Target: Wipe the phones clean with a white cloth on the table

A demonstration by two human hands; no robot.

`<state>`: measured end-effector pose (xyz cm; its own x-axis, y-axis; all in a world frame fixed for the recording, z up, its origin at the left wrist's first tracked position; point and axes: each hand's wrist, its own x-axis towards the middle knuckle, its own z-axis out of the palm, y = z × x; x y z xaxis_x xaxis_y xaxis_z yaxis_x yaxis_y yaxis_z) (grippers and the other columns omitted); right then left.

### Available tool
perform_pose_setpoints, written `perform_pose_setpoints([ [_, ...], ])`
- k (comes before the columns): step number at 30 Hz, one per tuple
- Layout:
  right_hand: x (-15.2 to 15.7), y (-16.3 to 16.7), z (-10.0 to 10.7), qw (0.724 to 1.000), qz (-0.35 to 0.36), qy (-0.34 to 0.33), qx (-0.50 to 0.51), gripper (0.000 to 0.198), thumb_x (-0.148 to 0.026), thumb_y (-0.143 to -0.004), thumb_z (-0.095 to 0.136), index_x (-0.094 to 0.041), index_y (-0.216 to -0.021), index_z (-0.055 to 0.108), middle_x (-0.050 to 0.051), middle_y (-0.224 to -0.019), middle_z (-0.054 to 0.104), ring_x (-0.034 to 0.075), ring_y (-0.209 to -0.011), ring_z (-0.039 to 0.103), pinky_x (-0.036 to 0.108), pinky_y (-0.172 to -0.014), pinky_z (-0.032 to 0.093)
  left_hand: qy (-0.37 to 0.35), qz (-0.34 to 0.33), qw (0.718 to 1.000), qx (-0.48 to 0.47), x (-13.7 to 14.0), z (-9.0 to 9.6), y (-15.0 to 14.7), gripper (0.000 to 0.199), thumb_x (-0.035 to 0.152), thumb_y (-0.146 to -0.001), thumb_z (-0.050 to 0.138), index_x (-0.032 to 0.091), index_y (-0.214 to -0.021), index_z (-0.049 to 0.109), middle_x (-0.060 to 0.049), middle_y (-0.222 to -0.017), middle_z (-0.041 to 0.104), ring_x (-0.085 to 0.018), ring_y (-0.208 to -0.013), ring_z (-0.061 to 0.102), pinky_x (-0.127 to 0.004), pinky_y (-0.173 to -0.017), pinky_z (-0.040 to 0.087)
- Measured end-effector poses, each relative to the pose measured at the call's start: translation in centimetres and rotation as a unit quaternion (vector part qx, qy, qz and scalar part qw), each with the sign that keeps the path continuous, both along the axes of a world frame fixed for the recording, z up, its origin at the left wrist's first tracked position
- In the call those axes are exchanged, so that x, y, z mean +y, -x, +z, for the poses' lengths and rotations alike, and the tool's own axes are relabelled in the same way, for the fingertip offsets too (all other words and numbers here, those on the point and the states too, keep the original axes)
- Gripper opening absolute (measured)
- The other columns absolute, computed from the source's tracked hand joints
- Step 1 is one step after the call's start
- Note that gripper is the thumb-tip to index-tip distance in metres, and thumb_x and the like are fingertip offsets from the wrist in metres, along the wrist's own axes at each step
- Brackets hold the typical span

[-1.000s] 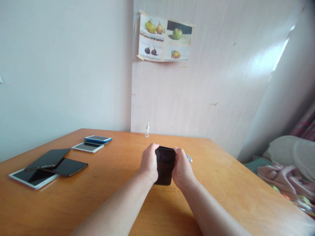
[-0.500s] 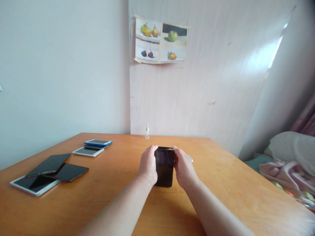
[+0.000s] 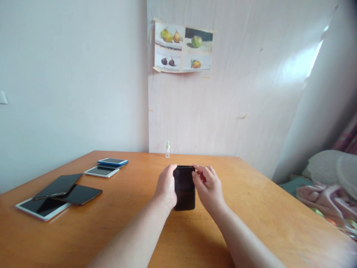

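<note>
A black phone [image 3: 184, 190] stands upright over the table, its dark glossy face toward me; a thin black case seems to run round its edge. My left hand [image 3: 166, 188] is closed on its left side, with the thumb along the edge and the fingers hidden behind. At the top right corner, my right hand [image 3: 209, 184] pinches the edge between thumb and index finger, its other fingers curled. The lower right edge of the phone is free of the hand.
On the wooden table [image 3: 134, 223], a white tablet [image 3: 41, 217] lies under dark flat devices [image 3: 82, 194] at the left. Behind them lie another white tablet [image 3: 102, 171] and a blue-edged one [image 3: 113, 161]. A small pump bottle [image 3: 167, 149] stands at the back edge.
My right hand has shifted from wrapping the right side to pinching the top right corner. The gap along the phone's top edge has narrowed. My left hand stays on the left side.
</note>
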<state>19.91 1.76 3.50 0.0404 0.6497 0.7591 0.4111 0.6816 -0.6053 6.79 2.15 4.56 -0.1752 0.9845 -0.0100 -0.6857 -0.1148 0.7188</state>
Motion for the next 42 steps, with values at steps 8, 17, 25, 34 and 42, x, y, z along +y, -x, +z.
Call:
perform_pose_setpoints([
  [8, -0.3, 0.0, 0.0, 0.999, 0.009, -0.035, -0.04, 0.029, -0.028, -0.088, 0.056, -0.028, -0.115, 0.066, 0.002, -0.088, 0.056, 0.013, -0.069, 0.054, 0.029, -0.067, 0.046, 0.062, -0.078, 0.994, -0.051, -0.1, 1.1, 0.9, 0.017, 0.032, -0.074, 0.061, 0.016, -0.078, 0.062, -0.003, -0.067, 0.067, -0.02, -0.064, 0.066, -0.031, -0.064, 0.053],
  [17, -1.4, 0.5, 0.4, 0.989, 0.121, 0.062, 0.06, 0.017, -0.031, -0.088, 0.057, -0.022, -0.102, 0.057, -0.001, -0.078, 0.058, 0.014, -0.07, 0.053, 0.028, -0.065, 0.044, 0.062, -0.076, 0.995, -0.023, 0.6, 0.4, 2.0, 0.021, 0.031, -0.082, 0.055, 0.013, -0.083, 0.065, -0.007, -0.071, 0.069, -0.02, -0.062, 0.066, -0.031, -0.064, 0.053],
  [25, 0.1, 1.1, -1.3, 0.959, 0.199, 0.151, 0.132, 0.026, -0.047, -0.086, 0.059, -0.022, -0.09, 0.059, 0.002, -0.083, 0.063, 0.019, -0.081, 0.056, 0.032, -0.074, 0.046, 0.059, 0.0, 0.997, 0.051, 2.1, -1.4, 2.5, 0.021, 0.034, -0.082, 0.059, 0.015, -0.085, 0.064, -0.005, -0.072, 0.069, -0.017, -0.063, 0.065, -0.027, -0.064, 0.05],
  [34, 0.4, 1.6, -1.8, 0.925, 0.248, 0.188, 0.216, 0.027, -0.049, -0.089, 0.055, -0.022, -0.091, 0.057, 0.0, -0.086, 0.063, 0.016, -0.081, 0.056, 0.03, -0.077, 0.047, 0.057, -0.08, 0.949, 0.3, 1.6, -2.4, 3.4, 0.02, 0.016, -0.067, 0.069, 0.021, -0.085, 0.067, 0.0, -0.065, 0.068, -0.016, -0.056, 0.06, -0.022, -0.052, 0.038],
  [42, 2.0, 1.1, -2.5, 0.882, 0.245, 0.248, 0.317, 0.029, -0.053, -0.085, 0.056, -0.024, -0.089, 0.055, -0.002, -0.073, 0.062, 0.017, -0.066, 0.058, 0.029, -0.059, 0.048, 0.073, -0.119, 0.924, 0.355, 1.6, -3.3, 4.8, 0.021, 0.003, -0.059, 0.066, 0.019, -0.072, 0.065, 0.003, -0.047, 0.059, -0.014, -0.043, 0.051, -0.022, -0.051, 0.035],
])
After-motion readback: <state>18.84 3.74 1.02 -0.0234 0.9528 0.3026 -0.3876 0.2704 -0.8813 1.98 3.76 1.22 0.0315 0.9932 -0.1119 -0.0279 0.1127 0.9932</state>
